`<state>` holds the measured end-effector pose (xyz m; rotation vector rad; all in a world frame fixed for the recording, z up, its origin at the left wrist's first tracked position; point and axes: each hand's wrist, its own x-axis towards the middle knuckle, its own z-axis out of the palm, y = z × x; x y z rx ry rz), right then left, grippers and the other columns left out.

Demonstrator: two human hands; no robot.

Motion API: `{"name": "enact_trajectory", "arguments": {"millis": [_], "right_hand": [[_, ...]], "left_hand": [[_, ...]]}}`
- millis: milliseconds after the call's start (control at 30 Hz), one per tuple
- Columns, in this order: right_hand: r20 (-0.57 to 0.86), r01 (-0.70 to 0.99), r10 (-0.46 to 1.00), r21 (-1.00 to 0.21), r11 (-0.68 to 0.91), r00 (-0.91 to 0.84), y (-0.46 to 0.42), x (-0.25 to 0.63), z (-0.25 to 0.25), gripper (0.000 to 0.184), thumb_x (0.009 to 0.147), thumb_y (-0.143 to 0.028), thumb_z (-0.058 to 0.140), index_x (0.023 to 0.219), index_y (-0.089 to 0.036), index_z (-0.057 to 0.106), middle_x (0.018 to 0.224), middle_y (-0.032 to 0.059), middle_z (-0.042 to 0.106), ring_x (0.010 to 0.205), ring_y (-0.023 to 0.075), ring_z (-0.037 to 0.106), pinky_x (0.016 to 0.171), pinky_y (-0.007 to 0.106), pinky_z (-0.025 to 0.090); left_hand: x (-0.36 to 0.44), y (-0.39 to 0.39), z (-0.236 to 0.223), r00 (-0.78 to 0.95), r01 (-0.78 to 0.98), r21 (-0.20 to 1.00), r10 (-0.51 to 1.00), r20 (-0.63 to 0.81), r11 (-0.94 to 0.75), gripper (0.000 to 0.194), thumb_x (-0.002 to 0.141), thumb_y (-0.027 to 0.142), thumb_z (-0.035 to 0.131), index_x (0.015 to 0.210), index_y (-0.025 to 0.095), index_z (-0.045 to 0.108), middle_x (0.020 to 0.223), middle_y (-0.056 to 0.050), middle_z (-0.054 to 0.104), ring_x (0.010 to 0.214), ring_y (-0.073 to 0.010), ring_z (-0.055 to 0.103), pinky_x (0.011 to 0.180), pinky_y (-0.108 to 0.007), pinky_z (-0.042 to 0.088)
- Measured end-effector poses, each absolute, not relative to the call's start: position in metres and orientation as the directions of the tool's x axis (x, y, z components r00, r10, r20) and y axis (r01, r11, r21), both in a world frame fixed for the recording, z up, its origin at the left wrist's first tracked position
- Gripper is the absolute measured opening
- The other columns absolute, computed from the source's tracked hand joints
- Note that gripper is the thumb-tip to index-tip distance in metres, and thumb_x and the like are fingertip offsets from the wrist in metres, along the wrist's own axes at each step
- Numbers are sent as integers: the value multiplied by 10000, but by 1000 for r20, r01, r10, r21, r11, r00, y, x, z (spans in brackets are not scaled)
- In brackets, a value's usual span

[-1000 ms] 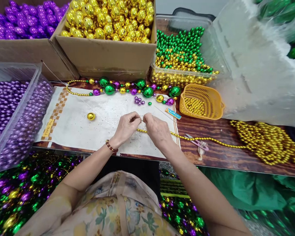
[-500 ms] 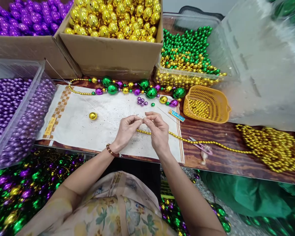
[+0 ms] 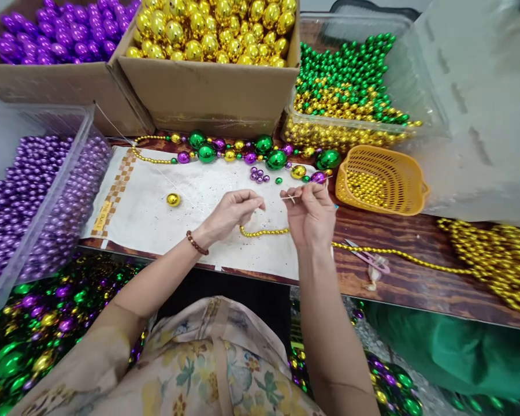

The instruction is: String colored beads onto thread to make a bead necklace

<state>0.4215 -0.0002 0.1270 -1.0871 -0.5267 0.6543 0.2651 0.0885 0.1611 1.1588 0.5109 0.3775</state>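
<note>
My right hand [image 3: 312,214] is raised over the cloth's right side, closed on a thin pale needle [image 3: 288,198]. To its left, my left hand [image 3: 238,211] is closed in a pinch; whatever is between its fingertips is too fine to make out. A thin white thread [image 3: 173,186] runs from the far left towards my left hand. Below the fingers a string of small gold beads [image 3: 266,233] lies on the white cloth [image 3: 156,231], passing behind my right wrist. Several small purple beads [image 3: 259,175] and one green bead [image 3: 278,181] lie beyond my hands.
A finished-looking strand of mixed beads [image 3: 205,152] lines the cloth's far edge. One gold ball [image 3: 173,199] sits at left. Around stand a purple bead bin [image 3: 86,124], a gold ball carton [image 3: 208,92], a yellow basket [image 3: 405,173], scissors [image 3: 372,260] and a gold bead heap [image 3: 498,260].
My hands have come apart, the right one moving right and now holding the needle. The needle that lay on the cloth no longer shows there. The blue packet is mostly hidden behind my right hand.
</note>
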Motion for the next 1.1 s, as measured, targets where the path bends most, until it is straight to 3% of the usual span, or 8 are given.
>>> {"name": "enact_trajectory", "arguments": {"millis": [133,267,433,533,633,867,1000,1100], "right_hand": [[53,-92,912,-991,99,406,2,406,135,388,784,-431,758,1117,-257,660,1197,60,695,1128,227,647,998,450,525],[27,-72,957,-996,50,289,4,382,143,287,847,-443,682,1007,-209,725,946,40,737,934,195,681,900,377,549],[59,63,947,-997,41,317,4,379,149,245,856,-427,661,850,-185,697,726,0,636,597,123,556,595,273,473],[194,327,918,-942,76,345,4,385,157,196,884,-362,602,828,-185,666,754,7,615,625,126,520,609,275,436],[352,616,891,-780,110,287,4,388,168,148,899,-297,560,844,-195,652,806,26,628,733,157,560,700,298,439],[323,862,944,-495,112,62,-4,398,191,178,965,-338,550,991,-203,664,923,49,686,813,179,608,690,279,399],[216,885,976,-457,87,16,-15,412,212,362,943,-404,613,1238,-194,597,960,48,705,771,179,618,661,266,391],[72,886,995,-455,88,-62,-31,423,222,347,927,-393,634,1215,-200,625,943,42,715,745,173,614,660,265,396]], "left_hand": [[264,103,183,808,-123,921,576,-123,369,300,823,450,735,743,199,590,578,51,401,494,-70,377,503,-260,290],[261,111,202,746,-175,939,662,-70,296,262,872,406,699,770,200,574,634,39,436,560,-84,470,594,-263,444],[255,128,211,681,-133,989,730,47,60,211,916,322,636,753,194,596,576,66,399,499,-67,367,692,-281,502],[252,134,212,744,22,964,649,160,-263,173,879,254,647,727,171,655,662,11,559,590,-92,462,623,-255,422],[248,135,217,883,146,873,459,97,-465,179,858,239,643,709,166,711,659,-6,591,607,-107,466,581,-262,337],[248,142,238,953,266,925,218,-211,-270,102,740,218,744,643,186,742,503,17,465,464,-86,325,501,-277,243],[253,141,243,961,248,936,184,-206,-248,96,622,139,815,587,174,732,565,-28,585,541,-124,497,537,-271,337],[249,140,240,949,252,952,236,-207,-177,134,570,126,851,619,177,737,567,-26,596,575,-155,555,541,-276,380]]}}
